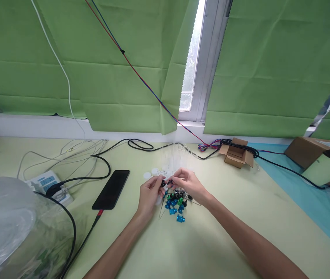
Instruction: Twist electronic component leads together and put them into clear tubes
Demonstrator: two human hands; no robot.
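My left hand (151, 193) pinches a small black fitting (163, 183) between thumb and fingers. Close beside it, my right hand (192, 186) is closed at the fingertips on another small dark piece (170, 181), whose kind is too small to tell. The two pieces are nearly end to end; whether they touch is unclear. Just below the hands lies a pile of small blue fittings (173, 211), green fittings (180, 201) and black ones, with thin metal pins among them. One blue fitting (180, 219) sits apart at the front. White discs (147, 175) lie behind my left hand.
Left of my hands lies a black phone (111, 190) with a cable plugged in. Beyond it are a white power strip (50, 188), tangled cables and a large clear plastic bag (7, 224). A small open cardboard box (236, 157) stands at the back right.
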